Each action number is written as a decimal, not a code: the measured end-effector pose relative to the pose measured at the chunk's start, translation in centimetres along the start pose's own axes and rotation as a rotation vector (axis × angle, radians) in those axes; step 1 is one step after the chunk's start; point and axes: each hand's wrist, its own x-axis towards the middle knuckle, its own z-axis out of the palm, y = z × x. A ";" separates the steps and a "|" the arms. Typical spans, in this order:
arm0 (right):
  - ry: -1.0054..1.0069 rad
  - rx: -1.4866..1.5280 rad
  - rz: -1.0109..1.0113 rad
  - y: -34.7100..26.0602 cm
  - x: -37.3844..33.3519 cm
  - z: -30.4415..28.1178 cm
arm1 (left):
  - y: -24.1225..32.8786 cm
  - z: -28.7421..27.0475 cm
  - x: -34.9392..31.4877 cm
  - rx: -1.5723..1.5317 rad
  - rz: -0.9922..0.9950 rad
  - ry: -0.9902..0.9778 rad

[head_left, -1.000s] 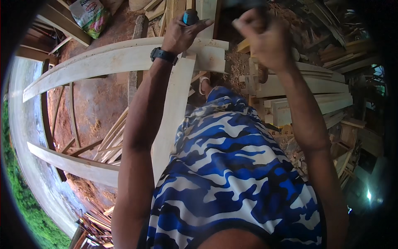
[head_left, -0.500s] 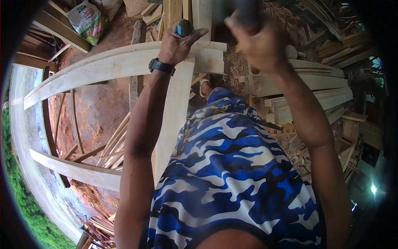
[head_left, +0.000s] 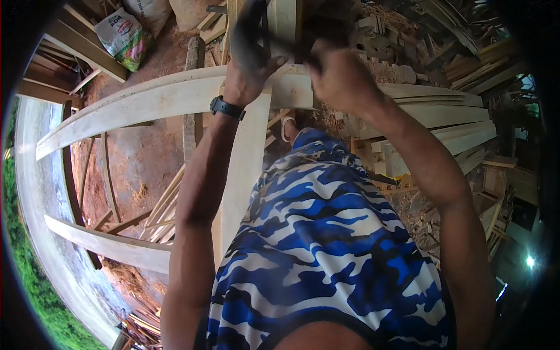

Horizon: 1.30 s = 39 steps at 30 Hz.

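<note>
My left hand, with a dark watch on its wrist, is closed around an upright chisel over a pale timber joint. The hammer covers the chisel's handle end now, and its blade is out of sight. In my right hand is the handle of a dark hammer, blurred by motion. The hammer's head is right over the top of my left fist; whether it touches the chisel I cannot tell. Under my hands, a long curved pale board meets a straight pale beam.
Stacked planks lie to the right, with wood scraps around them. A printed sack stands at the far left. Another curved board and thin sticks are at the left. My foot is beside the beam.
My right hand has swung the hammer left and down, from raised at the right to over my left hand. My left hand has hardly moved; the chisel's blue and black handle end is now covered.
</note>
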 end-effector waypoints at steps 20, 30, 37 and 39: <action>-0.342 0.353 0.305 0.0 -2.5 -3.0 | -3.9 0.2 3.9 -0.066 0.114 0.064; -0.354 0.401 0.296 0.2 -2.3 -2.6 | -4.0 -0.2 3.5 0.042 0.232 0.017; -0.210 0.390 0.142 -1.8 -0.2 -4.5 | -4.1 -0.7 2.5 0.372 0.414 -0.078; -0.071 0.375 0.043 -3.2 1.0 -5.2 | -2.9 -0.9 2.2 0.179 0.146 -0.103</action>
